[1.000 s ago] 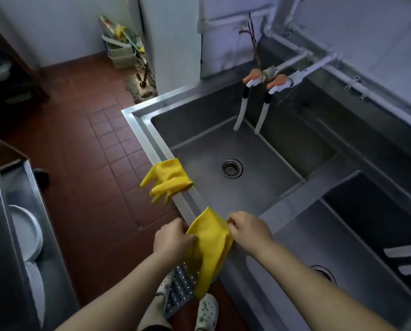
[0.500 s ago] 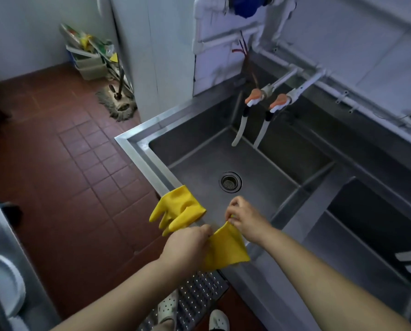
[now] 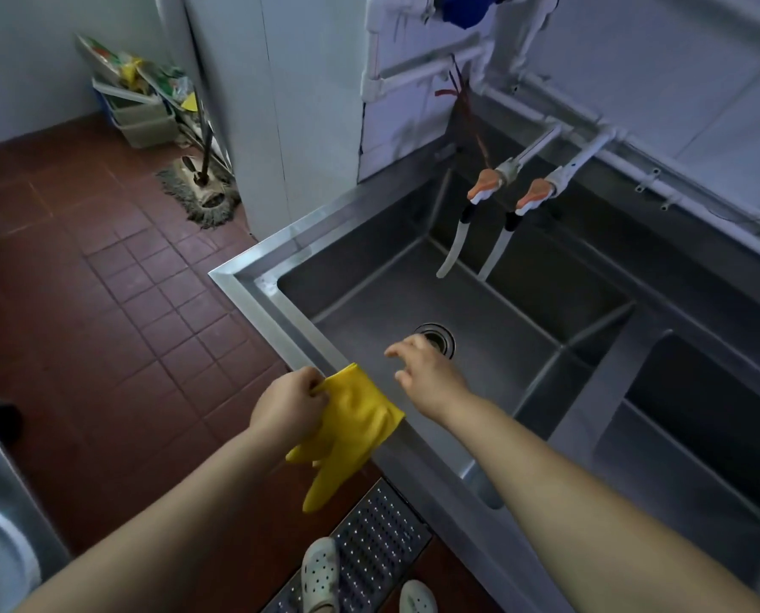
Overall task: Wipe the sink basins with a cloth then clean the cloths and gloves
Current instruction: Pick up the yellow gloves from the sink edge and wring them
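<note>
Left hand (image 3: 287, 407) pinches the yellow glove's (image 3: 351, 429) cuff, fingers clamped, the glove draped over the sink's front rim (image 3: 254, 287). Right hand (image 3: 429, 369) hovers over the basin, fingers apart, seemingly holding nothing.

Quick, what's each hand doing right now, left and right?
Left hand: pinching the cuff of the yellow glove draped over the sink rim.
Right hand: open, fingers spread above the basin, holding nothing.

Dim, bluish indoor light; soft focus, wide-angle bending at edges.
</note>
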A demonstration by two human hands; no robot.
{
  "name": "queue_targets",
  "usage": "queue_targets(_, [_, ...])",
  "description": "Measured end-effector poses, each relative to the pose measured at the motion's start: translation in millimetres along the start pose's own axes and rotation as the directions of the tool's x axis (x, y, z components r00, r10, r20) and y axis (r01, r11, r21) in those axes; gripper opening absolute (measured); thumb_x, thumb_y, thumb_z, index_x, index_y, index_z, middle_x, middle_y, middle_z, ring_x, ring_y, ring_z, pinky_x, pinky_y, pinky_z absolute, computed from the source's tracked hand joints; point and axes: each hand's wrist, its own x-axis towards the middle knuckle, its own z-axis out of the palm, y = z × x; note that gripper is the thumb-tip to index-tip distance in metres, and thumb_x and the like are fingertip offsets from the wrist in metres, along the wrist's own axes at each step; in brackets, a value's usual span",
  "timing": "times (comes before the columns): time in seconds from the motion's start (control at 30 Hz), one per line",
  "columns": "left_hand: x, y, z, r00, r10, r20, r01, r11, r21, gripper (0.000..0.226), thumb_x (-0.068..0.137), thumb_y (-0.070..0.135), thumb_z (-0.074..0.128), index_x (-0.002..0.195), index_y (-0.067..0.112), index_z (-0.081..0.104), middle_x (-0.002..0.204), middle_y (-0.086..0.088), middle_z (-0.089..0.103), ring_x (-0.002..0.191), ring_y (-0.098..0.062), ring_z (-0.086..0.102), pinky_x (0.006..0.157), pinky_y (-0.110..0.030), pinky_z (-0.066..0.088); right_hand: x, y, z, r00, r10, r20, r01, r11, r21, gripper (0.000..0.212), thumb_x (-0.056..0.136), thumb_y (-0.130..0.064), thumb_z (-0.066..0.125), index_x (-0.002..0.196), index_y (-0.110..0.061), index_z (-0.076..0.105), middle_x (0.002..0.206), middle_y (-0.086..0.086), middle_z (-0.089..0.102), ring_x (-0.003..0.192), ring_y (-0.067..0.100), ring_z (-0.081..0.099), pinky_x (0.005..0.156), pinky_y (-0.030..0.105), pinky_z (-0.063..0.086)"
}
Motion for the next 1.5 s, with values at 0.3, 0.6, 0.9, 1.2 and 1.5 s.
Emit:
queue_targets(0.3, [19.1, -20.2, 11.0, 0.993, -0.119, -0.030, 0.119, 0.993, -0.003, 0.017, 0.081, 0.025, 0.062, 0.071, 0.020, 0.049, 0.081, 0.000, 0.053, 0.069, -0.018, 0.051, 0.051, -0.030, 0.032, -8.2, 10.1, 23.2, 0.995, 0.048, 0.090, -0.044, 0.998, -0.045, 0.027, 0.093, -0.018, 0.051, 0.118, -0.025, 0.058, 0.121, 0.001, 0.052, 0.107, 0.024, 0.053, 0.080, 0.031, 0.041])
queue_targets(0.6, [9.8, -17.0, 13.4, 0.978, -0.205, 0.027, 0.205, 0.979, 0.012, 0.017, 0.078, 0.036, 0.063, 0.084, 0.027, 0.051, 0.085, 0.003, 0.060, 0.087, -0.023, 0.056, 0.068, -0.033, 0.043, -7.6, -3.3, 19.7, 0.997, 0.033, 0.067, -0.031, 0.999, -0.031, 0.026, 0.093, -0.018, 0.051, 0.117, -0.022, 0.060, 0.118, 0.002, 0.054, 0.109, 0.023, 0.052, 0.082, 0.032, 0.043])
queue_targets(0.9, [-1.3, 45.7, -20.1, 0.901, 0.386, 0.198, -0.425, 0.877, 0.226, 0.012, 0.083, 0.020, 0.054, 0.093, 0.025, 0.058, 0.088, 0.005, 0.051, 0.084, -0.019, 0.055, 0.063, -0.029, 0.038, -26.3, -21.4, -12.9, 0.999, -0.002, -0.043, 0.007, 0.994, 0.107, 0.033, 0.092, -0.011, 0.049, 0.122, -0.024, 0.057, 0.122, 0.001, 0.053, 0.110, 0.020, 0.053, 0.086, 0.034, 0.046])
queue_targets(1.2, [-18.0, 120.2, -14.2, 0.684, 0.634, 0.361, -0.728, 0.625, 0.281, 0.015, 0.084, 0.027, 0.055, 0.097, 0.033, 0.056, 0.085, 0.007, 0.058, 0.086, -0.020, 0.058, 0.058, -0.028, 0.032, -87.6, 24.7, -40.5, 0.980, 0.073, -0.183, -0.053, 0.992, 0.112, 0.033, 0.082, -0.004, 0.057, 0.110, -0.020, 0.067, 0.135, 0.006, 0.045, 0.127, 0.022, 0.033, 0.104, 0.028, 0.025])
queue_targets(1.5, [-61.8, 206.2, 44.3, 0.596, 0.681, 0.424, -0.801, 0.540, 0.258, 0.011, 0.084, 0.028, 0.055, 0.077, 0.031, 0.046, 0.076, 0.008, 0.053, 0.074, -0.017, 0.050, 0.053, -0.028, 0.030, -213.5, 100.3, -61.4, 0.880, 0.357, -0.314, -0.314, 0.932, 0.181, 0.017, 0.087, -0.032, 0.063, 0.093, -0.016, 0.062, 0.099, 0.003, 0.064, 0.102, 0.023, 0.053, 0.086, 0.028, 0.032])
